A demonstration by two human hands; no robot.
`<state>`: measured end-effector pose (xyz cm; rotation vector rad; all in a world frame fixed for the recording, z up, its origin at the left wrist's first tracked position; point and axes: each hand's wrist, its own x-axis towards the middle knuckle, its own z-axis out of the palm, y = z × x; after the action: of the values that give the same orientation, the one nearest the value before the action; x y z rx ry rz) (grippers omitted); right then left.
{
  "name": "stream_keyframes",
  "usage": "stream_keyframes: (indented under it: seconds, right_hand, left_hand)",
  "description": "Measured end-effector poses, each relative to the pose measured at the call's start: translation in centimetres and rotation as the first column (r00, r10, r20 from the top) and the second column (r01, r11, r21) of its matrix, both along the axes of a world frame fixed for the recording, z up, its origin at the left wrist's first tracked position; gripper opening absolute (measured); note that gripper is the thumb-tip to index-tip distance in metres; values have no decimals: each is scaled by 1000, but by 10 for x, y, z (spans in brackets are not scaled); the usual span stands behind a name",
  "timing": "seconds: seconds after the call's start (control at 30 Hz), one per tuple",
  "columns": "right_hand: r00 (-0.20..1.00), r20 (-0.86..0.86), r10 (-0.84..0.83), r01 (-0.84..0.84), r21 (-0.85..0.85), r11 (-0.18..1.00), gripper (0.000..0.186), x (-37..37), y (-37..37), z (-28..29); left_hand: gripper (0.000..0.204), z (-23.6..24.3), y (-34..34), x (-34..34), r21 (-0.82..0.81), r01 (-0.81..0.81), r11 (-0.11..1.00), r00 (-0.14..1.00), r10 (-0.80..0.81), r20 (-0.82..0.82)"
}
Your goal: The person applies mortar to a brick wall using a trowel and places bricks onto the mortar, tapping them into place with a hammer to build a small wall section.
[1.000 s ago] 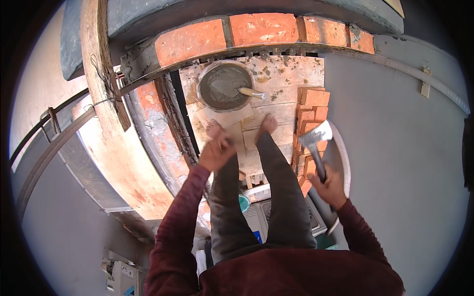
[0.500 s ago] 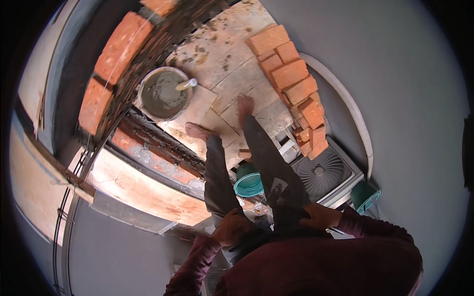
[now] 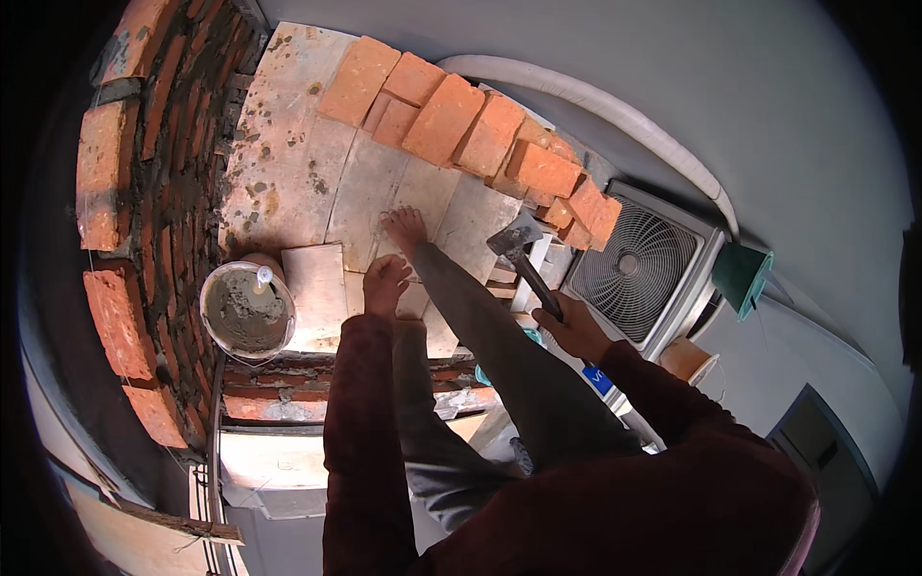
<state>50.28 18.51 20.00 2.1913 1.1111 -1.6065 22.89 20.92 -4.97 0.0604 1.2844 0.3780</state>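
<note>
1. Orange bricks (image 3: pixel 445 120) lie stacked unevenly on the far side; a knock could topple them.
2. Right hand (image 3: pixel 576 329) wraps the hatchet (image 3: pixel 517 240), near the bricks; slipping grip could injure the bare foot (image 3: pixel 405 228).
3. Left hand (image 3: pixel 386 285): loosely curled, apparently empty.

- The right hand (image 3: pixel 576 329) grips a hatchet-like tool (image 3: pixel 531 266).
- The left hand (image 3: pixel 385 285), loosely curled, hangs over pale boards (image 3: pixel 379 178).
- A mortar bucket (image 3: pixel 246 352) stands left, orange bricks (image 3: pixel 444 120) far.

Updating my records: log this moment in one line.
Right hand: holds bladed tool | left hand: nothing visibly held | bucket: grey mix inside | bricks: piled along boards
</note>
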Motion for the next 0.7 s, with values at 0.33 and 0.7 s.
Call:
stream_keyframes:
  seconds: [0.33, 0.7]
  right_hand:
    - [912, -323, -254, 360, 332, 872, 30, -14, 81, -137]
    - [813, -429, -394, 582, 586, 564, 23, -16, 100, -245]
  left_hand:
    - [79, -158, 275, 38, 252, -362, 897, 906, 403, -133]
    - [43, -150, 290, 81, 291, -619, 730, 756, 654, -32]
